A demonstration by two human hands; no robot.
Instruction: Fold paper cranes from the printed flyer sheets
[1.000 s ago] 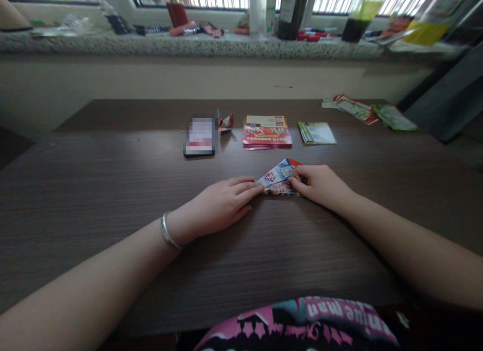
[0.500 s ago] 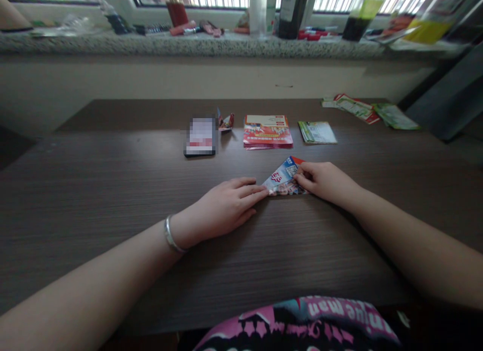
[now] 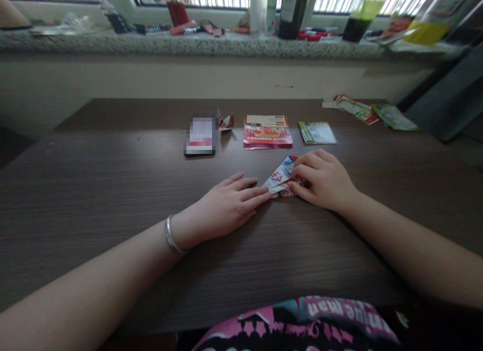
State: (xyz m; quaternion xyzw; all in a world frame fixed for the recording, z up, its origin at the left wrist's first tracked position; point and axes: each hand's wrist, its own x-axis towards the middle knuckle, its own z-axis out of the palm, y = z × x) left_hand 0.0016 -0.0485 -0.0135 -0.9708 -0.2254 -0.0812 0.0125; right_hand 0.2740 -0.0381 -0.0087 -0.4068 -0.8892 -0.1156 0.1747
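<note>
A folded piece of printed paper, blue and white with a red edge, lies on the table in a pointed shape. My left hand lies flat with fingers stretched out, its fingertips pressing the paper's left point. Over the right part of the paper, my right hand is curled, thumb and fingers closed about the folded edge. That part of the paper is mostly hidden under the right hand. A silver bracelet circles my left wrist.
Behind the hands are a phone with a blurred screen, a small folded paper piece, a stack of red leaflets and a green-white paper stack. More paper strips lie far right. Bottles and clutter line the stone windowsill.
My right hand has turned and now spreads over more of the paper, its thumb lower. The upper flap has shifted slightly, showing a gap along the lower edge. My left hand stays nearly still.
</note>
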